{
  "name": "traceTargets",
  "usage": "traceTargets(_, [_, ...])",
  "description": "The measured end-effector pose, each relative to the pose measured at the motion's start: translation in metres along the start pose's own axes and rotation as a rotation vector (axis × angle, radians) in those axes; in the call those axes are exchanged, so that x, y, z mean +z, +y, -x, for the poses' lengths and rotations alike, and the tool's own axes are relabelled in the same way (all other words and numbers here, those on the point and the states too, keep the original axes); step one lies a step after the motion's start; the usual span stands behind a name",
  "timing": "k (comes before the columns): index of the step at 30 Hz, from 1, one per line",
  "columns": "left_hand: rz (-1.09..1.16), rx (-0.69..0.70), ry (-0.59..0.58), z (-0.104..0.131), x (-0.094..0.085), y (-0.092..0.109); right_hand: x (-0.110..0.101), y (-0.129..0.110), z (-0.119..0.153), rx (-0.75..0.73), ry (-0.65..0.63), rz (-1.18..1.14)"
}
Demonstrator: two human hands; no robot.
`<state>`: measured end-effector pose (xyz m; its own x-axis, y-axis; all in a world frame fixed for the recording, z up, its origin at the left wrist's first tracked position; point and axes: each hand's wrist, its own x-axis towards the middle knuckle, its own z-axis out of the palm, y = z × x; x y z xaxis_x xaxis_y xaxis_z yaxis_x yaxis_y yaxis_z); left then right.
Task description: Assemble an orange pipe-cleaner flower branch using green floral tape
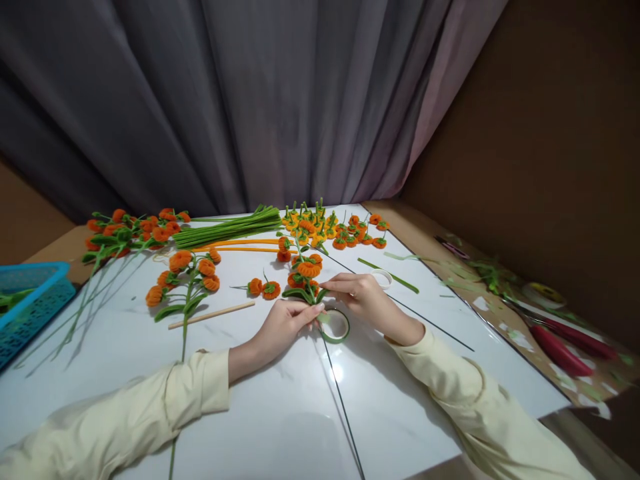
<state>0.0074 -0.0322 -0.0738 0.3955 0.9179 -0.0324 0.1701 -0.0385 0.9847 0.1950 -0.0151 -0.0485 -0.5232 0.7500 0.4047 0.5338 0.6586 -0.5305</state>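
Observation:
My left hand (293,325) is closed in a pinch around the lower stem of a pipe-cleaner branch (307,269) bearing orange pumpkin-like balls and green leaves. From its fingers a long thin dark wire stem (343,403) runs down toward me over the table. My right hand (363,297) comes in from the right, fingertips pressed together at a small green leaf (321,294) at the base of the branch. Beside my left fingertips is a roll of green floral tape (341,337). A finished-looking branch (190,283) lies to the left, partly under my left sleeve.
A wooden stick (215,315) and two loose orange balls (271,290) lie left of my hands. Green pipe cleaners (230,229), yellow pieces (327,230) and more orange balls (353,233) are behind. A blue basket (37,320) stands left; red-handled pliers (560,350) lie right among scraps.

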Motion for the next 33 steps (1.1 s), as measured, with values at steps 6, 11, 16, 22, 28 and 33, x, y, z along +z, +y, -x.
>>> traceTargets(6, [0.007, -0.004, 0.005, 0.000, 0.000, -0.002, -0.007, 0.002, 0.000, 0.361, 0.025, -0.367])
traceTargets(11, [0.024, -0.008, 0.004, 0.001, 0.000, 0.000, -0.015, 0.005, 0.002, 0.537, -0.164, -0.708])
traceTargets(16, [0.035, -0.009, -0.007, 0.001, 0.000, 0.001, -0.009, 0.000, 0.000, 0.466, -0.084, -0.734])
traceTargets(22, [0.026, -0.010, -0.010, 0.000, 0.000, 0.000, -0.005, -0.001, 0.000, 0.516, -0.044, -0.738])
traceTargets(28, [0.028, -0.019, -0.005, 0.000, 0.000, 0.005, 0.000, -0.002, 0.000, 0.557, -0.066, -0.908])
traceTargets(33, [0.056, -0.039, 0.004, 0.000, 0.000, 0.005, -0.007, -0.004, 0.003, 0.569, -0.220, -1.017])
